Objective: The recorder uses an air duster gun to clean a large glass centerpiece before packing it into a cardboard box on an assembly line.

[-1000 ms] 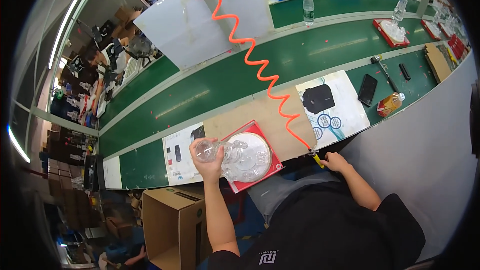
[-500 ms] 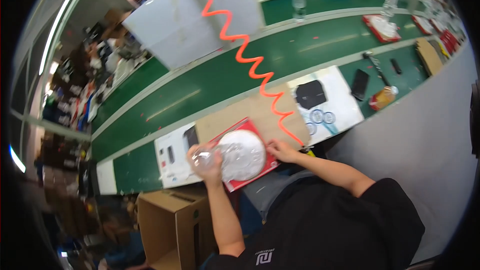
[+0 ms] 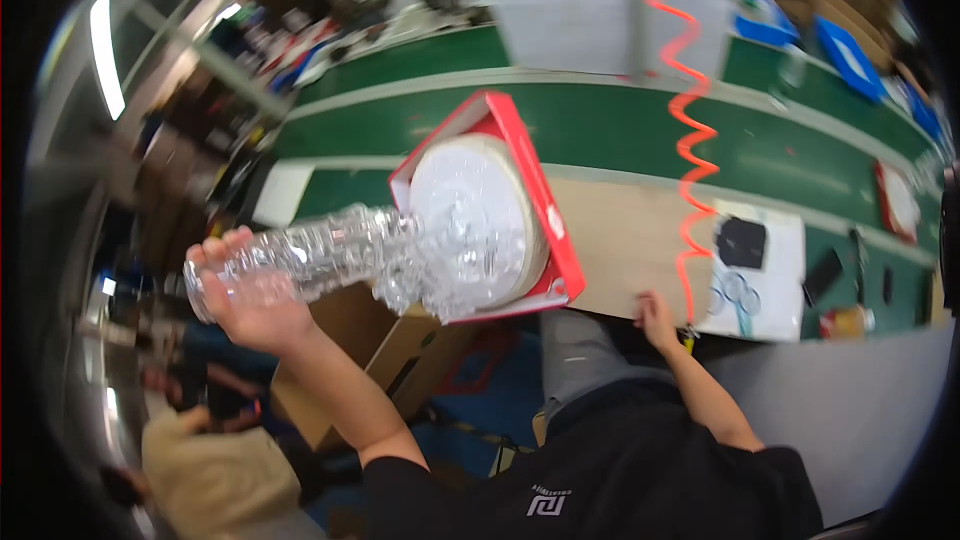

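My left hand (image 3: pixel 250 295) is wrapped round a clear, faceted bottle-like column (image 3: pixel 325 252), held out sideways to the left. The column's other end meets a white round disc (image 3: pixel 455 185), where more clear, crinkled material bunches up. That disc sits in a shallow red box (image 3: pixel 540 195), tilted up and raised off the work surface; whether it is fixed there I cannot tell. My right hand (image 3: pixel 655 322) is at the front edge of the tan board (image 3: pixel 620 240), beside the lower end of an orange coiled hose (image 3: pixel 690 210). Its fingers are loosely bent and apart, with nothing visible in them.
Below my left forearm stands an open cardboard box (image 3: pixel 340 340). A white sheet with a black pad (image 3: pixel 742 242), a phone (image 3: pixel 823 277) and an amber bottle (image 3: pixel 846 322) lie to the right. Another person in beige (image 3: pixel 215 465) is at lower left.
My left hand has lifted the clear column to the left, and the white disc and red box have risen and tilted with it. My right hand has come away from the box. The view has turned left.
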A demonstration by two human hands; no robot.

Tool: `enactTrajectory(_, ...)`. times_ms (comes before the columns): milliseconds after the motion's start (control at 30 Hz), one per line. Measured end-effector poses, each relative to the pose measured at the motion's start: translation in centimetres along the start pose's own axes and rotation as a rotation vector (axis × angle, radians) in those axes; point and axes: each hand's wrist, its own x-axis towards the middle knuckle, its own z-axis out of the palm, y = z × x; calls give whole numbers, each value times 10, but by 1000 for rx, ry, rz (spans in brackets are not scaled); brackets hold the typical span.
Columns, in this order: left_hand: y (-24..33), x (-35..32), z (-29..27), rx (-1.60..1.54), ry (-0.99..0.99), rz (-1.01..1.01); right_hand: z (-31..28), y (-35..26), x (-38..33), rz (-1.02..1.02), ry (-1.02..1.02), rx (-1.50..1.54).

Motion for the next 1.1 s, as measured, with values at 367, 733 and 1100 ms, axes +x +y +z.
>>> enactTrajectory(367, 130, 42, -109, 588, 505, 278, 185, -155, 27, -620, -637, -327)
enactTrajectory(733, 161, -12, -171, 862, 656, 381, 363, -230, 38, -1230, -780, -985)
enactTrajectory(1100, 163, -21, -180, 886, 655, 346, 319, -247, -65, -1311, -990, -1010)
